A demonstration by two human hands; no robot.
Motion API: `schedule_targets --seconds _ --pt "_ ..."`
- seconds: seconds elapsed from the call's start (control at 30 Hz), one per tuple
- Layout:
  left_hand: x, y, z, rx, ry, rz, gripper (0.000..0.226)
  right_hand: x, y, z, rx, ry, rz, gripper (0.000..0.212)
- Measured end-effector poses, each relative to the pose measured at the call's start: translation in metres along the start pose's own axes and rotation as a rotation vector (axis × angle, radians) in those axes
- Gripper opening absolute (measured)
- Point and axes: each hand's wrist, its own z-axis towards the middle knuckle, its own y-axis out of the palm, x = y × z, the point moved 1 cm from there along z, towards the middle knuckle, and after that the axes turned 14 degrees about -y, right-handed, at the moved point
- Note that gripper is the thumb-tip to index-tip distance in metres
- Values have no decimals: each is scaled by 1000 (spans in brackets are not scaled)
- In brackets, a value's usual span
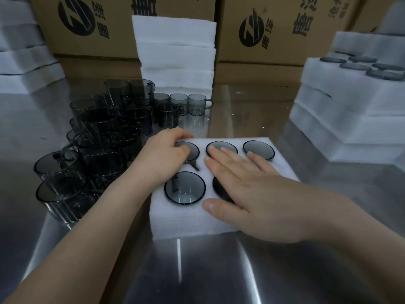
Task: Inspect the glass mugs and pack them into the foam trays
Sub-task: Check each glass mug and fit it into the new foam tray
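Note:
A white foam tray (182, 222) lies on the steel table in front of me, with smoky grey glass mugs sunk into its round holes. My left hand (163, 155) curls over the rim of the back-left mug (192, 150) in the tray. My right hand (247, 194) lies flat with straight fingers across the tray, covering the front-middle mug (219, 187) and touching the back-middle mug (225, 147). The front-left mug (184, 188) and back-right mug (258, 149) sit uncovered. Several loose mugs (98, 137) stand clustered left of the tray.
A stack of empty foam trays (176, 53) stands at the back centre. Filled foam trays (350, 99) are piled on the right, more foam (24, 60) on the left. Cardboard boxes (274, 29) line the back. Three small mugs (188, 104) stand behind the tray.

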Motion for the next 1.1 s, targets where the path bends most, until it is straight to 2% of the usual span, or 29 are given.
schedule_targets --seconds 0.17,0.23,0.27,0.33,0.37,0.4,0.43,0.5,0.63,0.73,0.8,0.87,0.97,1.07,1.1 --pt "0 -1 0 2 2 -4 33 2 1 2 21 -24 65 98" --pt "0 -1 0 -7 -1 -18 33 4 -6 2 98 -41 119 99" --pt "-1 -1 0 -13 -3 -27 33 5 -13 2 219 -56 173 86" --pt "-2 -1 0 -19 -7 -40 32 8 -32 5 617 -91 275 47" --pt "-3 -1 1 -19 -10 -43 32 11 -46 9 791 -100 299 36" --pt "-3 -1 1 -17 -14 -44 33 15 -59 19 897 -103 319 31" --pt "-3 -1 1 -15 -16 -44 34 19 -72 34 933 -97 341 29" --pt "-2 -2 1 -11 -12 -41 37 26 -92 72 819 -53 354 29" --pt "-4 -2 2 -21 -14 -67 38 29 -106 148 409 6 366 58" --pt "-6 -3 3 -27 -11 -78 37 27 -110 193 286 2 249 71" --pt "-6 -2 2 -22 -4 -72 38 28 -112 216 251 35 271 71" --pt "-5 -2 2 -19 0 -69 40 30 -112 231 250 67 295 64" --pt "-6 -2 3 -30 1 -77 41 34 -110 243 344 100 249 47" --pt "-6 -2 3 -42 -3 -82 41 38 -105 247 438 133 217 14" --pt "-6 -2 4 -42 -6 -83 40 39 -102 248 458 140 214 8"
